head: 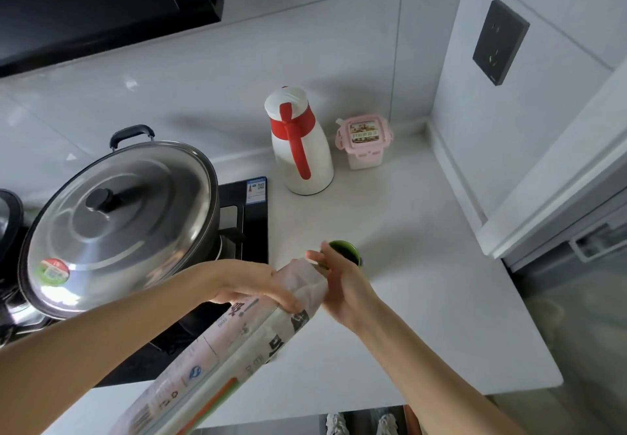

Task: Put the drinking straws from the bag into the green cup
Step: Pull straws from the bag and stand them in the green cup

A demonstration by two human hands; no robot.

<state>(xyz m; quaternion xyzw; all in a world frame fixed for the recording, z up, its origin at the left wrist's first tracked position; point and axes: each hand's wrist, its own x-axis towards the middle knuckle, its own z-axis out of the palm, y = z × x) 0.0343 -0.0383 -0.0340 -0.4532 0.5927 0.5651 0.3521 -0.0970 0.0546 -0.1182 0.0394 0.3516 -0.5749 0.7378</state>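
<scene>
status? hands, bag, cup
Left hand grips straw bag near its top. Right hand at bag mouth, beside green cup. No straws visible in cup. Nothing blocking.

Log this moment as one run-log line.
left hand: holding bag near top | right hand: at bag mouth | green cup: on counter behind hands | straws: none visible

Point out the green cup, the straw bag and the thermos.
green cup (349, 252), head view, on its far rim
straw bag (237, 343), head view, on its printed side
thermos (317, 163), head view, on its white body
</scene>
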